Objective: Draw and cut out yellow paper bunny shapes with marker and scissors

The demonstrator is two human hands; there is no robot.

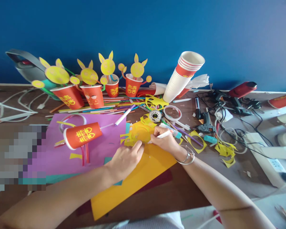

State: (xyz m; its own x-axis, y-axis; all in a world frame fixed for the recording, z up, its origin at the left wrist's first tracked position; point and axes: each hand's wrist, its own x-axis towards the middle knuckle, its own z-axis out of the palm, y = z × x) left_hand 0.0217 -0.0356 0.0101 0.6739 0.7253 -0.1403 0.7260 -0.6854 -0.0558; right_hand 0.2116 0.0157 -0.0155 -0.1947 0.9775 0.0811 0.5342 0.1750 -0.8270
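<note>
My right hand (pixel 164 138) is closed around a white marker (pixel 165 134), its tip low beside a round yellow paper piece (pixel 143 133). My left hand (pixel 126 159) has its fingers pressed together at the lower edge of that yellow piece; whether they pinch it is hard to tell. Both hands are over an orange-yellow sheet (pixel 131 187). Yellow paper scraps (pixel 128 135) surround the round piece. To the left, a red paper cup (pixel 83 135) with yellow print lies on its side on a purple sheet (pixel 45 152), with red strips below it.
Behind stand red cups (pixel 92 96) bearing yellow paper animal heads (pixel 107 66). A tall leaning stack of white cups (pixel 178 82) is near the blue wall. Tape rolls (pixel 172 113), straws and pens lie mid-table. Glue guns (pixel 206 123), cables and a power strip (pixel 273 162) are at right.
</note>
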